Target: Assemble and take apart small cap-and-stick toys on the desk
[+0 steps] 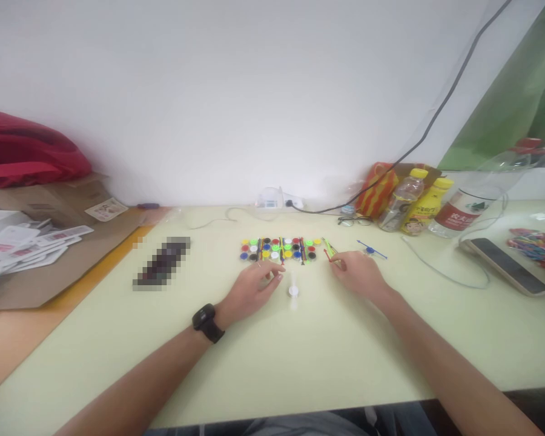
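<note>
A block of small round coloured pieces (279, 249) with thin coloured sticks between them lies at the middle of the pale table (300, 363). My left hand (253, 289), with a black watch on the wrist, rests just in front of the block, fingers curled and pinched near its lower edge. A small white piece on a white stick (293, 291) lies beside that hand. My right hand (358, 273) sits to the right of the block, its fingers pinching a red stick (330, 258) next to green sticks. A blue piece on a blue stick (371, 249) lies behind the right hand.
Bottles (413, 206) and an orange striped bag (376, 189) stand at the back right, with glasses, a cable and a phone (504, 264). A dark blurred object (161, 262) lies left of centre. Cardboard (49, 260) with white cards and a red bag (27, 148) fill the left.
</note>
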{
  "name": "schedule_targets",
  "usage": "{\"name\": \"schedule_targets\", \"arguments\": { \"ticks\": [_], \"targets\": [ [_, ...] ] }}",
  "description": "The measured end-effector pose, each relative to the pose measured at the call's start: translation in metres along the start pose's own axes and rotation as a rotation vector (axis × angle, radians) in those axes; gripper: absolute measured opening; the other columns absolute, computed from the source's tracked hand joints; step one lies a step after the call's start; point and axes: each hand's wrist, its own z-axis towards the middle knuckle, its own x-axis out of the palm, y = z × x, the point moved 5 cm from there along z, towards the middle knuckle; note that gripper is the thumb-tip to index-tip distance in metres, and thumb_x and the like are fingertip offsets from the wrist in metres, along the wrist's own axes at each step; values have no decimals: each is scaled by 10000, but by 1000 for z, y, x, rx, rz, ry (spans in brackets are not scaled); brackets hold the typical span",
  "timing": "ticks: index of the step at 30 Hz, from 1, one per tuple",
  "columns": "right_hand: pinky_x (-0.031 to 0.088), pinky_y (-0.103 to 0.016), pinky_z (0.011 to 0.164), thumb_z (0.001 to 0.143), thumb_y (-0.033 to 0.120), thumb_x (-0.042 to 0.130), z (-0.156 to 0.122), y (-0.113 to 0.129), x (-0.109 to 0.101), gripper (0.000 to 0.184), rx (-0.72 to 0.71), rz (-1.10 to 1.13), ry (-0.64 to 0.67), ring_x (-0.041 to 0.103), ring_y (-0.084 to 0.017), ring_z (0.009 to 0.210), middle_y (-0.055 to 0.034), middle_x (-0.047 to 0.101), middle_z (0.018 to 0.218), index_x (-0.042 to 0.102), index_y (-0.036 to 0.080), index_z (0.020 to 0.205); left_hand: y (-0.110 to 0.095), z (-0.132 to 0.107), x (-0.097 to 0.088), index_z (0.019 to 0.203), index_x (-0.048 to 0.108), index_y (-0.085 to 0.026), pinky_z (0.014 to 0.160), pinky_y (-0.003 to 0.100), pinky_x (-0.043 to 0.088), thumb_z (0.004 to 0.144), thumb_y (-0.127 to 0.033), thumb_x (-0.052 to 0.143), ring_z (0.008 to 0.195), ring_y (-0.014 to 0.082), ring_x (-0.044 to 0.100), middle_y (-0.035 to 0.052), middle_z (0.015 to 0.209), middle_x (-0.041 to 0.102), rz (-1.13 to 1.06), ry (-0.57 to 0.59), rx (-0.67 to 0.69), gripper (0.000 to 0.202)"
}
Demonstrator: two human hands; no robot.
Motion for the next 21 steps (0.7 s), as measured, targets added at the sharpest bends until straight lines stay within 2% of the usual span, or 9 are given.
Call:
{"name": "schedule_targets", "arguments": {
  "ticks": [6, 12, 17, 21],
  "targets": [
    [345, -293, 675, 974, 273, 518, -2, 5, 1, 315, -40, -16, 14, 681, -227, 876, -72, 772, 932, 775, 254, 1156, -1, 0, 0, 1130, 706, -266, 876, 356, 558, 1041, -388, 517, 933, 197, 675, 47, 1133, 744, -5, -4, 17, 241],
    [354, -288, 706, 987, 294, 529, -1, 7, 5, 397, -58, -38, 1, 684, -240, 925, -89, 772, 998, 666, 249, 1357, -2, 1, 0, 1121, 706, -262, 876, 344, 554, 1039, -374, 524, 930, 191, 676, 43, 1119, 743, -3, -3, 10, 229],
    [358, -290, 717, 998, 294, 499, -1, 6, 7, 387, -57, -45, 27, 691, -239, 935, -93, 772, 1039, 679, 246, 1338, 0, 0, 1, 1116, 702, -260, 865, 333, 547, 1041, -368, 523, 933, 188, 670, 39, 1122, 741, -8, 6, 15, 221],
    [362, -299, 728, 1006, 301, 486, -1, 6, 8, 428, -73, -43, 31, 693, -253, 957, -100, 771, 1042, 640, 248, 1402, -1, 1, 2, 1104, 699, -259, 878, 340, 542, 1042, -358, 526, 944, 189, 666, 36, 1117, 742, -6, 13, 18, 209]
  ]
}}
